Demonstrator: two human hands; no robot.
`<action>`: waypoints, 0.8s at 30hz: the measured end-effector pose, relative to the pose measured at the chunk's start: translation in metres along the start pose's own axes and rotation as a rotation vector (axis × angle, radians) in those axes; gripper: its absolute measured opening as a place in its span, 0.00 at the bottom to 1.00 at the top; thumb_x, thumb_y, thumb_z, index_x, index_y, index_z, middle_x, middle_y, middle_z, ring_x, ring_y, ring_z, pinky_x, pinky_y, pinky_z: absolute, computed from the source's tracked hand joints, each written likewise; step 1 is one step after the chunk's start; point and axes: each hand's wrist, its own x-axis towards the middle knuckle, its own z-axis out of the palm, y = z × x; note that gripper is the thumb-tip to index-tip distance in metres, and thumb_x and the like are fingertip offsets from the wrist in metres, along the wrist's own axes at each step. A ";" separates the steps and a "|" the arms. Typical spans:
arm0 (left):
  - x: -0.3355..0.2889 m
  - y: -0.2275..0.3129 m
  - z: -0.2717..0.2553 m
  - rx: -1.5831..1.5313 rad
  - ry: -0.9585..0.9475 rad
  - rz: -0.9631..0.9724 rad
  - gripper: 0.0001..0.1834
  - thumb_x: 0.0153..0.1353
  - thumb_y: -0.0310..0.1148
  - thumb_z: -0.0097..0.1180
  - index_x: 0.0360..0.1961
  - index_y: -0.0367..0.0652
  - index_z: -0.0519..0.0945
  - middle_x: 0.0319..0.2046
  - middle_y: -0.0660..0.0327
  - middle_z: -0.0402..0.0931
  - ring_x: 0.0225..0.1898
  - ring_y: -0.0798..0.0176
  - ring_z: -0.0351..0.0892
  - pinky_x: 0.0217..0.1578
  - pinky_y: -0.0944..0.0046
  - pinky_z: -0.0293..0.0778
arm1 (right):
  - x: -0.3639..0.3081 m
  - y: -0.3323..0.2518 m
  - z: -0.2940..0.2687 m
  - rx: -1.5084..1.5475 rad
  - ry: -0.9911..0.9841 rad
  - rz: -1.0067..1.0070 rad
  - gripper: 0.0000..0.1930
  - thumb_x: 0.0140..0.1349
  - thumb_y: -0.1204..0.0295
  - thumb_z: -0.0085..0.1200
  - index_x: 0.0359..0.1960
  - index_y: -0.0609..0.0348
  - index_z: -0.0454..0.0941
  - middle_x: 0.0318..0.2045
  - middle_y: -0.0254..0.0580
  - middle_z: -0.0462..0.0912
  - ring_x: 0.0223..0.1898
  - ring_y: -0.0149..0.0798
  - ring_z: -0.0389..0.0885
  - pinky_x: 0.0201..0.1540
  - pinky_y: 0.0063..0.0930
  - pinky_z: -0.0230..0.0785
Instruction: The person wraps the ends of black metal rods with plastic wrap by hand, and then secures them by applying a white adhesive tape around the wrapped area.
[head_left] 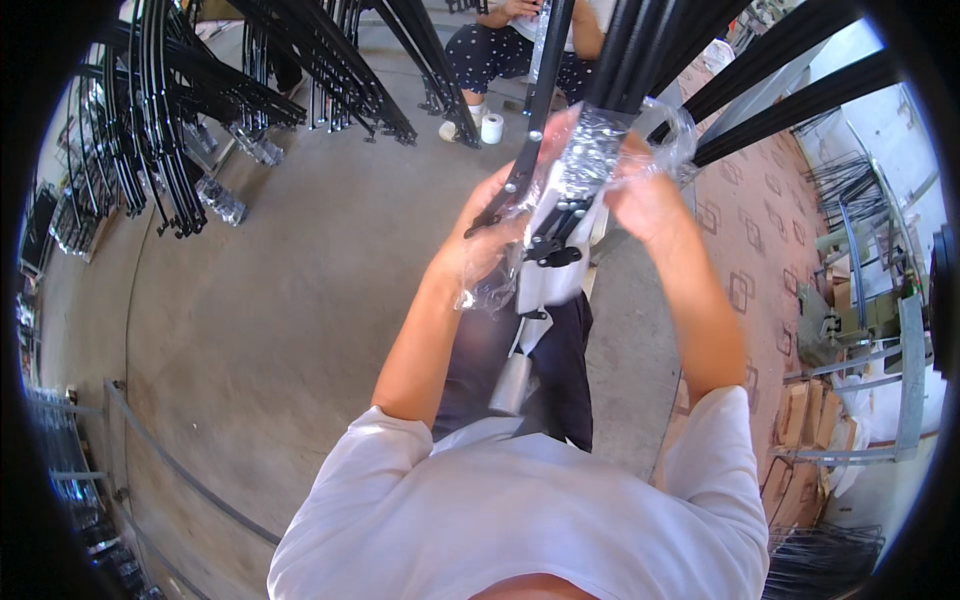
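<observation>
A bundle of black metal rods slants away from me, with crumpled clear plastic film wound around its near part. Black hinged end fittings poke out below the film, over a white sheet. My left hand is closed at the bundle's left side, on a separate black rod that crosses it, with loose film about the fingers. On the right, my right hand is blurred and closed on the film, its fingertips partly hidden. Near my lap is a silvery cylinder.
Black rods hang in several groups at the left, some with film-wrapped ends. Another person sits ahead, near a white roll on the floor. More black bars reach across the upper right. A metal frame and cardboard boxes stand at right.
</observation>
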 end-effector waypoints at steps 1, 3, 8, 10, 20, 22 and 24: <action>-0.003 0.000 -0.002 0.058 0.053 -0.017 0.29 0.43 0.17 0.51 0.51 0.39 0.66 0.42 0.62 0.70 0.44 0.68 0.67 0.45 0.70 0.63 | -0.007 0.005 0.014 0.156 -0.067 0.022 0.10 0.54 0.74 0.48 0.38 0.62 0.73 0.32 0.40 0.78 0.33 0.34 0.77 0.36 0.27 0.71; -0.007 -0.002 -0.002 0.169 0.175 -0.078 0.28 0.44 0.17 0.50 0.51 0.39 0.66 0.41 0.64 0.70 0.42 0.70 0.66 0.43 0.72 0.63 | -0.011 0.014 0.022 0.159 0.112 -0.002 0.09 0.55 0.69 0.48 0.33 0.62 0.72 0.29 0.43 0.77 0.33 0.36 0.77 0.36 0.29 0.71; -0.007 -0.031 -0.041 0.078 -0.044 -0.041 0.19 0.53 0.24 0.49 0.48 0.37 0.67 0.36 0.66 0.69 0.38 0.72 0.66 0.40 0.73 0.62 | 0.003 0.037 0.006 -0.318 0.428 -0.331 0.07 0.58 0.71 0.44 0.30 0.63 0.69 0.26 0.44 0.77 0.28 0.33 0.77 0.32 0.25 0.71; -0.008 -0.028 -0.047 0.023 -0.120 -0.061 0.17 0.50 0.22 0.49 0.44 0.38 0.69 0.35 0.66 0.68 0.38 0.72 0.65 0.38 0.73 0.61 | 0.001 0.026 0.008 -0.884 0.600 -0.569 0.07 0.60 0.70 0.42 0.30 0.62 0.68 0.25 0.41 0.77 0.27 0.30 0.76 0.31 0.23 0.69; -0.012 -0.006 -0.042 -0.024 -0.008 0.190 0.30 0.36 0.24 0.51 0.48 0.38 0.64 0.35 0.66 0.65 0.36 0.71 0.64 0.36 0.74 0.60 | -0.108 -0.058 -0.038 -0.969 0.527 0.029 0.04 0.58 0.74 0.44 0.28 0.61 0.71 0.16 0.32 0.74 0.14 0.19 0.66 0.15 0.13 0.55; -0.002 -0.002 -0.037 -0.073 -0.151 0.277 0.34 0.35 0.25 0.50 0.51 0.38 0.61 0.45 0.62 0.65 0.46 0.67 0.64 0.45 0.70 0.60 | -0.141 -0.088 0.005 -1.029 0.179 0.114 0.06 0.57 0.70 0.47 0.31 0.59 0.73 0.16 0.29 0.74 0.13 0.18 0.67 0.14 0.13 0.52; 0.003 0.001 -0.026 -0.210 -0.249 0.297 0.35 0.35 0.30 0.51 0.51 0.40 0.61 0.48 0.59 0.64 0.51 0.63 0.62 0.52 0.65 0.57 | -0.172 -0.079 0.020 -1.165 -0.189 -0.350 0.12 0.57 0.64 0.49 0.37 0.58 0.74 0.20 0.31 0.77 0.14 0.22 0.70 0.15 0.14 0.56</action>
